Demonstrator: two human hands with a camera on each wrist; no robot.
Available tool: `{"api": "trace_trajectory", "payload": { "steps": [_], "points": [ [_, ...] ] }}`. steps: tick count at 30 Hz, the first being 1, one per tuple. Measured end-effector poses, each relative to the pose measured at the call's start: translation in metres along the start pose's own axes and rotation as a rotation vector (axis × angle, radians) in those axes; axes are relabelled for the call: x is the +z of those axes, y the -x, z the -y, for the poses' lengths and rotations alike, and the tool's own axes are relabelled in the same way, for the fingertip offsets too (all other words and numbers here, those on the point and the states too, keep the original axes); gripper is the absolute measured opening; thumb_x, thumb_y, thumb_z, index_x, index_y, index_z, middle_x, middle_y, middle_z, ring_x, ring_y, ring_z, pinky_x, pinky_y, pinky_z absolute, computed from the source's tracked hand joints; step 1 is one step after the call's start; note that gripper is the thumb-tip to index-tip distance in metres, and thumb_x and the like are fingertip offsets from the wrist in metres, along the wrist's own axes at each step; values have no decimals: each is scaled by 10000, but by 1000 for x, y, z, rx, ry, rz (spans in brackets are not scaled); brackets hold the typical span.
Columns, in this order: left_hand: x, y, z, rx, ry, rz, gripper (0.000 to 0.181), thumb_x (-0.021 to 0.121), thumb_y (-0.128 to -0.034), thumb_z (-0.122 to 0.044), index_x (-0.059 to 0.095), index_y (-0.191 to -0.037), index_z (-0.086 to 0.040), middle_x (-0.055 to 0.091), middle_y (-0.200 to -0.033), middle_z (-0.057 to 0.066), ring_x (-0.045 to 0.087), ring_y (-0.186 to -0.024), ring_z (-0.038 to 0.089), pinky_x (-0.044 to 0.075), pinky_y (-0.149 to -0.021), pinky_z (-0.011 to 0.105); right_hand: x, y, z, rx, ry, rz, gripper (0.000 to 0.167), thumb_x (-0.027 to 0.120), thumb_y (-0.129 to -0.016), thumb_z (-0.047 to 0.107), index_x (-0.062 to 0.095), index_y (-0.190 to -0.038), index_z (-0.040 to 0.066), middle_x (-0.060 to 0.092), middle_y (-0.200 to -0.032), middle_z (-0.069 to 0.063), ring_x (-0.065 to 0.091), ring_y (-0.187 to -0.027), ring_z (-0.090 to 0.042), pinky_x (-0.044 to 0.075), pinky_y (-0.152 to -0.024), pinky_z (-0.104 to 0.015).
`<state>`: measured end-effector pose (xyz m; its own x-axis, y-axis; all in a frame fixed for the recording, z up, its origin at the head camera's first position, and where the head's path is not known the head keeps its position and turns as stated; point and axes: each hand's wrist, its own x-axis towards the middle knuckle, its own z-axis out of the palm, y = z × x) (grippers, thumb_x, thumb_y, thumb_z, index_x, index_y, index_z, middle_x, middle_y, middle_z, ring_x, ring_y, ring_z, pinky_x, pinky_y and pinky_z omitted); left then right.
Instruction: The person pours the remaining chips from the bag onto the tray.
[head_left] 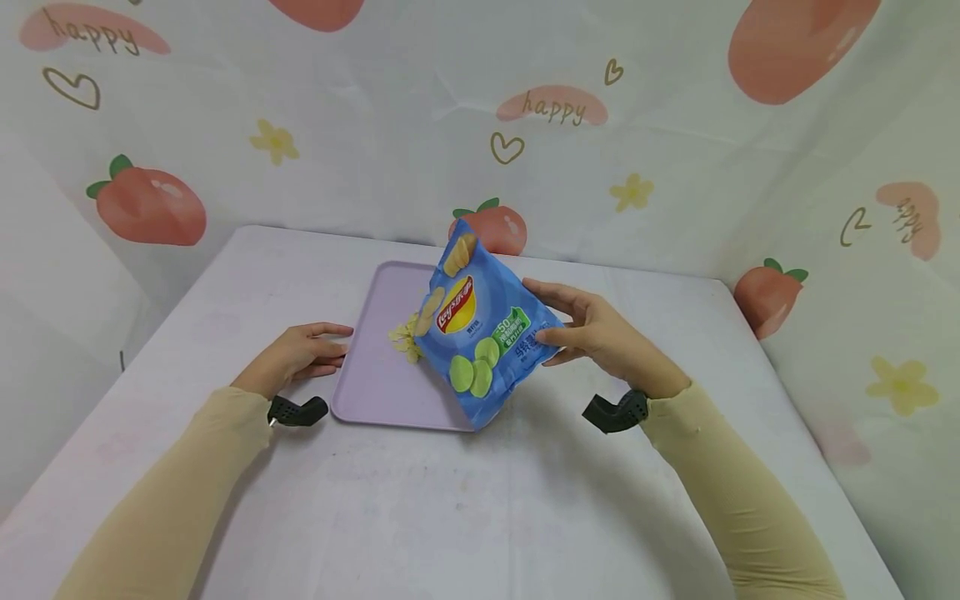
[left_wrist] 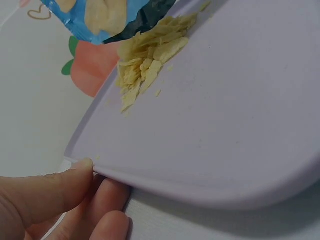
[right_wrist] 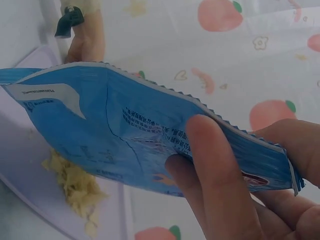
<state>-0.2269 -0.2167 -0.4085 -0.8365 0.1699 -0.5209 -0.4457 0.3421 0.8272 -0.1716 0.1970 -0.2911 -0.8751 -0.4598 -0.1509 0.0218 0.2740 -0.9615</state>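
Observation:
A blue bag of potato chips (head_left: 491, 325) is held tilted over a light purple tray (head_left: 390, 396), its opening toward the left. My right hand (head_left: 592, 329) grips the bag by its right-hand end, thumb on the front and fingers behind. Broken yellow chips (left_wrist: 152, 57) lie in a pile on the tray beneath the bag's mouth. At the tray's left edge, my left hand (head_left: 303, 354) pinches the rim, with the thumb (left_wrist: 75, 182) on top and fingers underneath. The right wrist view shows the bag's back and the chips (right_wrist: 75, 187) below it.
The tray rests on a white table (head_left: 420, 517). Behind and to the sides hangs a white cloth (head_left: 420, 125) printed with peaches, flowers and words. A black wrist device (head_left: 298, 412) sits on the left wrist, another black device (head_left: 617, 412) on the right.

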Motion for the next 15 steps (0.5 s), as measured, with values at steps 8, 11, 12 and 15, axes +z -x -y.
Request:
{"api": "trace_trajectory", "payload": {
  "steps": [8, 11, 12, 15],
  "points": [
    [1, 1, -1, -2, -13, -1, 614, 643, -940, -164, 377, -1489, -97, 650, -817, -104, 631, -753, 23, 561, -722, 180, 0, 0, -2, 1, 5, -1, 641, 649, -904, 63, 395, -1484, 161, 391, -1519, -43, 692, -919, -231, 593, -745, -448],
    [0, 2, -1, 2, -11, -1, 618, 646, -938, -166, 376, -1490, -95, 653, -820, -106, 634, -756, 21, 562, -723, 181, -2, 1, -2, 0, 2, -6, 635, 645, -907, 63, 398, -1483, 161, 394, -1516, -41, 694, -905, -230, 595, -745, -438],
    [0, 2, -1, 4, -9, 1, 621, 649, -937, -169, 375, -1489, -93, 654, -820, -106, 635, -757, 22, 562, -722, 182, -2, 1, -3, 0, -2, -9, 632, 644, -910, 64, 398, -1483, 163, 395, -1515, -38, 694, -903, -227, 596, -746, -431],
    [0, 1, 0, 16, 4, 6, 626, 656, -930, -158, 376, -1485, -81, 658, -818, -117, 636, -757, 18, 561, -725, 180, -5, 3, -4, -4, -17, -18, 628, 640, -919, 69, 392, -1487, 172, 394, -1514, -32, 690, -899, -222, 598, -746, -411]
  ]
}}
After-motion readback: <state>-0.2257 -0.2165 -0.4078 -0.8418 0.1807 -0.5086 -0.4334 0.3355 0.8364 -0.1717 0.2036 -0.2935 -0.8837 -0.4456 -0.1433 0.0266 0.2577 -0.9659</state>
